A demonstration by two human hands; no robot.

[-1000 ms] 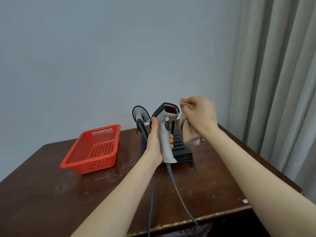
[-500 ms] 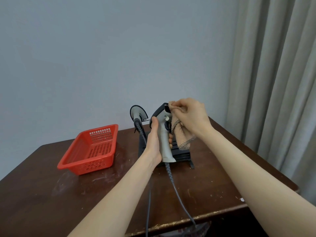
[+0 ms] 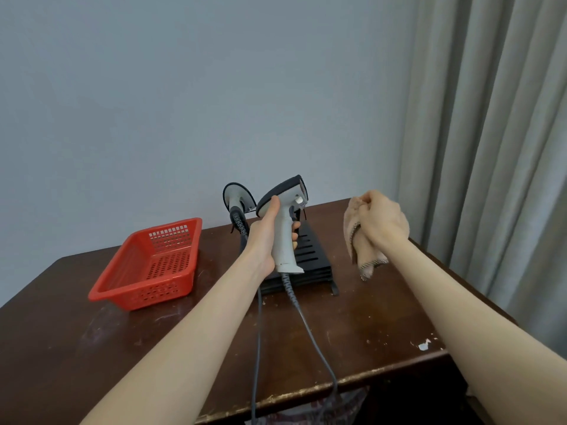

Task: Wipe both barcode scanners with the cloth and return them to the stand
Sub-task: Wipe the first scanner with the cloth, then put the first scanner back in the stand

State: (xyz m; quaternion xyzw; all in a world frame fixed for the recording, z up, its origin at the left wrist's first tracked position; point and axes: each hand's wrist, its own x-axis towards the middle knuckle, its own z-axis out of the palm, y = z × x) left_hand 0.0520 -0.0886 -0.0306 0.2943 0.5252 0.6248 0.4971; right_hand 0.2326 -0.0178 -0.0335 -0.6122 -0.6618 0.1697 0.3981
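A scanner (image 3: 283, 240) is held just above the stand (image 3: 310, 253), over its front half, by the left hand (image 3: 265, 240), whose fingers and thumb are wrapped round the pale handle below the head. The scanner's long axis lies close to upright, with the foot of the handle pointed down at the stand's slatted top and the dark-capped head tipped up and toward the stand's right. A grey cable (image 3: 310, 326) is seen running from the handle's foot, past the stand's front and over the edge of the table (image 3: 368, 317). The cloth (image 3: 360, 253) is bunched in the right hand (image 3: 383, 223), which is closed round its upper part, the loose end left hanging. It is held off to the right of the stand, at about the height of the handle and well apart from it. The scanner thus lies to the left of the cloth, and the left hand is the one nearer the stand. A second scanner (image 3: 237, 196) appears to be seated at the stand's back left, its rounded head shown above a coiled lead. If more wiping is meant, the cloth would have to be carried leftward to the head; if this scanner is judged done, it would only need lowering, handle first. Its body is seen to be smooth off-white plastic. A red basket (image 3: 153, 265) is set left of the stand.
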